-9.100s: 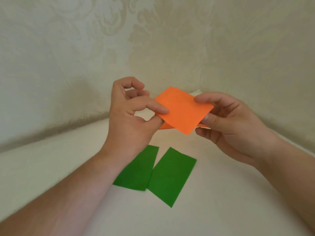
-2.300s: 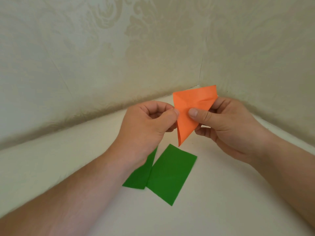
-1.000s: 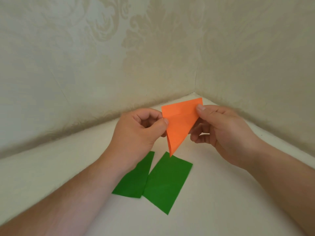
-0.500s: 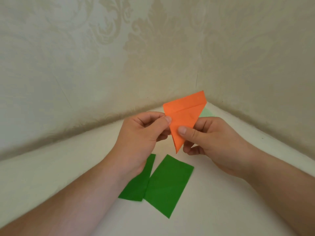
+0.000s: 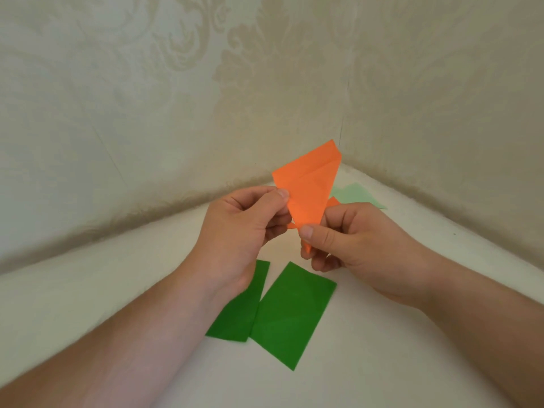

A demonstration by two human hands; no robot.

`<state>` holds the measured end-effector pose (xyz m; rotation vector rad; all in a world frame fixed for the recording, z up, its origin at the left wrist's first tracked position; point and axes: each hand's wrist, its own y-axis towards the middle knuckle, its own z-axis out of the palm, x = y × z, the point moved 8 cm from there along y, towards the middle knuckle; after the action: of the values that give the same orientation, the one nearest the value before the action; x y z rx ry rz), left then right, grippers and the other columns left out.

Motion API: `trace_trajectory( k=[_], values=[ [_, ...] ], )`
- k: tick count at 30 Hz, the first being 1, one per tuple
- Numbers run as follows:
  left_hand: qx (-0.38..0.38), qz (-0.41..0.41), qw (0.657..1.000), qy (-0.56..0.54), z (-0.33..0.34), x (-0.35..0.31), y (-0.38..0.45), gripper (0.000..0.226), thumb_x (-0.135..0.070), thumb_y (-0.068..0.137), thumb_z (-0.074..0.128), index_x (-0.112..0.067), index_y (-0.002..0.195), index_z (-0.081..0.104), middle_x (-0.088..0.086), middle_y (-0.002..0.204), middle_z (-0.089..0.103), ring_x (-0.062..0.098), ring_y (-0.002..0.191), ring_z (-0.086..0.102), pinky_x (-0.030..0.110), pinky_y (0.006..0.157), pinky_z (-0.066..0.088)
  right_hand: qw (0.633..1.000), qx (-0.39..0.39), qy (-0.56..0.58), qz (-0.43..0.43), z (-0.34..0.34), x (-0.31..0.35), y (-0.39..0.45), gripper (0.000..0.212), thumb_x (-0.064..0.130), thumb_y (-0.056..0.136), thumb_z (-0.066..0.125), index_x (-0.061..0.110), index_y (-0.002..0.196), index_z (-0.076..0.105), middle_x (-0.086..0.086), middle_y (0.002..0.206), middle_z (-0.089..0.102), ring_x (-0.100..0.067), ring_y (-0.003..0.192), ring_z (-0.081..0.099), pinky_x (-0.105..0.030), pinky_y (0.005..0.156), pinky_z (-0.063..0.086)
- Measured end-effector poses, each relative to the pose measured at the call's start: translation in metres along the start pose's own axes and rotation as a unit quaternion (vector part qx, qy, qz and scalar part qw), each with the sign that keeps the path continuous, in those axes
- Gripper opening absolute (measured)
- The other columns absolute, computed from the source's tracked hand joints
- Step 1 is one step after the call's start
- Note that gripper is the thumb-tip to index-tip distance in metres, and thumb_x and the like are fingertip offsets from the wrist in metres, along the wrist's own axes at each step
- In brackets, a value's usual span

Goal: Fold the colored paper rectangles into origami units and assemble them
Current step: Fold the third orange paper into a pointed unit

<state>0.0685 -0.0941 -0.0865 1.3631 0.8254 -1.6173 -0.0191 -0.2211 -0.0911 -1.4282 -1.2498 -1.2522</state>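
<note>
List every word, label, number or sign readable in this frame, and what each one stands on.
None can be read.
The orange paper, pinched by the left hand and the right hand, is plain.
The two green rectangles on the white surface are blank.
The pale green paper in the corner shows no print.
The wallpaper carries only an embossed ornament, no text.

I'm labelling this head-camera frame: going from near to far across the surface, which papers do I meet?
Two dark green rectangles lying flat side by side → the folded orange paper, pinched by the left hand and right hand → the pale green paper by the corner.
</note>
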Motion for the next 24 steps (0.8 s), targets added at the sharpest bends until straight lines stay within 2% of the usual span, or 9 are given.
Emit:
trace_trajectory(
  k=[6, 10, 13, 17, 19, 22, 24],
  values=[
    [-0.011, 0.003, 1.000, -0.008, -0.002, -0.002, 0.000, 0.019, -0.010, 0.093, 0.071, -0.015, 0.075, 0.076, 0.007, 0.074, 0.072, 0.018, 0.071, 0.068, 0.032, 0.075, 0.058, 1.000, 0.016, -0.004, 0.002, 0.004, 0.003, -0.002, 0.032, 0.038, 0.082, 0.071, 0.006, 0.077, 0.071, -0.008, 0.075, 0.073, -0.017, 0.067, 0.065, -0.032, 0.071, 0.057],
    [-0.018, 0.008, 1.000, -0.010, -0.002, -0.002, 0.000, 0.019, -0.010, 0.092, 0.073, -0.015, 0.074, 0.077, 0.008, 0.073, 0.071, 0.019, 0.071, 0.066, 0.033, 0.076, 0.058, 0.999, 0.025, -0.023, -0.009, 0.005, 0.004, -0.003, 0.034, 0.028, 0.097, 0.064, 0.006, 0.071, 0.064, -0.006, 0.066, 0.067, -0.016, 0.061, 0.061, -0.028, 0.066, 0.057],
    [-0.022, 0.019, 1.000, -0.006, -0.003, -0.003, 0.000, 0.018, -0.009, 0.091, 0.073, -0.014, 0.074, 0.076, 0.006, 0.071, 0.071, 0.017, 0.068, 0.066, 0.032, 0.073, 0.058, 0.999, 0.028, -0.039, -0.004, 0.006, 0.004, -0.004, 0.038, 0.028, 0.101, 0.060, 0.006, 0.071, 0.062, -0.006, 0.064, 0.066, -0.015, 0.059, 0.060, -0.024, 0.062, 0.053],
    [-0.029, 0.081, 0.995, 0.044, -0.006, -0.011, -0.002, 0.004, -0.011, 0.089, 0.076, -0.008, 0.088, 0.077, 0.013, 0.079, 0.076, 0.024, 0.074, 0.072, 0.040, 0.080, 0.062, 0.998, 0.041, -0.053, 0.001, 0.007, 0.003, -0.004, 0.033, 0.039, 0.088, 0.069, 0.008, 0.076, 0.069, -0.006, 0.073, 0.072, -0.018, 0.066, 0.065, -0.032, 0.067, 0.053],
    [-0.029, 0.112, 0.991, 0.072, -0.006, -0.017, -0.004, 0.003, -0.012, 0.088, 0.078, -0.010, 0.088, 0.078, 0.014, 0.081, 0.077, 0.025, 0.076, 0.073, 0.042, 0.081, 0.063, 0.998, 0.041, -0.049, -0.004, 0.005, 0.003, -0.003, 0.030, 0.038, 0.082, 0.072, 0.009, 0.075, 0.069, -0.006, 0.072, 0.072, -0.017, 0.067, 0.066, -0.031, 0.068, 0.055],
    [-0.025, 0.143, 0.986, 0.087, -0.004, -0.024, -0.009, 0.002, -0.011, 0.088, 0.078, -0.012, 0.086, 0.077, 0.009, 0.080, 0.078, 0.023, 0.075, 0.075, 0.037, 0.078, 0.063, 0.998, 0.047, -0.049, -0.017, 0.003, 0.004, -0.003, 0.026, 0.034, 0.080, 0.075, 0.010, 0.074, 0.069, -0.005, 0.069, 0.070, -0.015, 0.064, 0.065, -0.027, 0.065, 0.056],
    [-0.017, 0.161, 0.982, 0.095, -0.003, -0.027, -0.011, 0.004, -0.012, 0.088, 0.079, -0.014, 0.085, 0.078, 0.009, 0.080, 0.078, 0.028, 0.079, 0.076, 0.043, 0.081, 0.064, 0.997, 0.061, -0.042, -0.021, 0.003, 0.007, -0.005, 0.020, 0.035, 0.078, 0.078, 0.015, 0.075, 0.073, -0.003, 0.071, 0.070, -0.013, 0.064, 0.064, -0.026, 0.064, 0.055]
  ],
)
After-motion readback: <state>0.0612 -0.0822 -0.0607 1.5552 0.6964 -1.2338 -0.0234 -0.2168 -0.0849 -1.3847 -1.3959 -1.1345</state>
